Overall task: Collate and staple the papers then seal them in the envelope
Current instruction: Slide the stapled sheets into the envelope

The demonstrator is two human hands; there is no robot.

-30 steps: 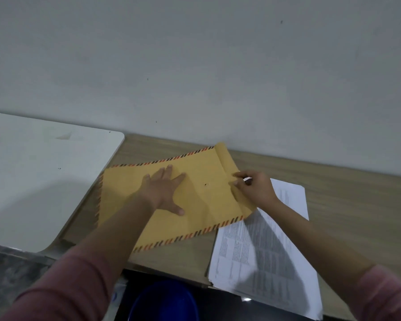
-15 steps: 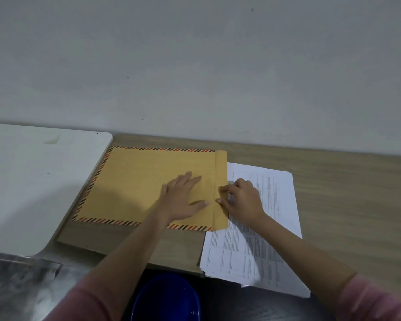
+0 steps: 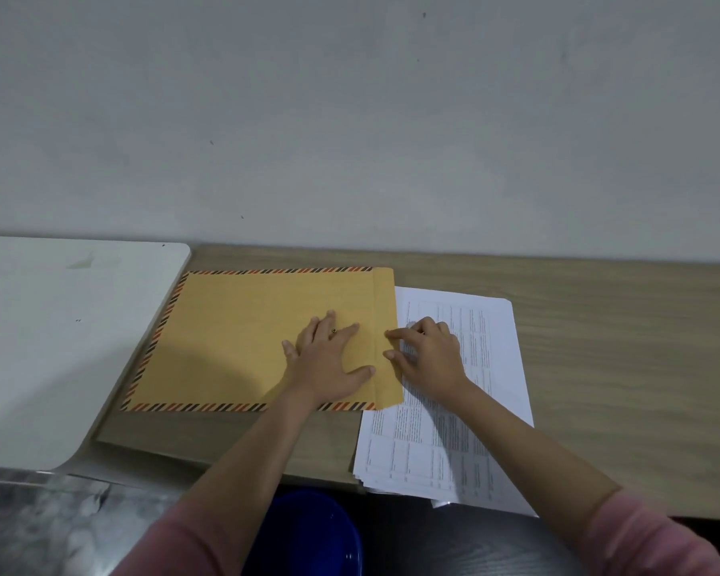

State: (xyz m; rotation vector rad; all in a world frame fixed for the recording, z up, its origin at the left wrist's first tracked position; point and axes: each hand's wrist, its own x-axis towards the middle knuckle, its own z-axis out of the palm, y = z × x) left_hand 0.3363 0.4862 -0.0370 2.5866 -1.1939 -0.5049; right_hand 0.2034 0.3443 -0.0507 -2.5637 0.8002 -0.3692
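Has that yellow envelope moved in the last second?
Yes. The envelope lay skewed, flap raised, a second ago. Now it lies flat and square to the wooden table's back edge, its left edge at the white board, flap folded down.

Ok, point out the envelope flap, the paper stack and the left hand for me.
envelope flap (image 3: 385,309): head view, on its bare upper part.
paper stack (image 3: 491,367): head view, on the top sheet's printed area.
left hand (image 3: 327,359): head view, on the back of the hand, flat on the envelope.

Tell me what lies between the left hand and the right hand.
In the head view, only the envelope's flap strip lies between them. The left hand presses flat on the envelope; the right hand's fingertips touch the flap's edge.
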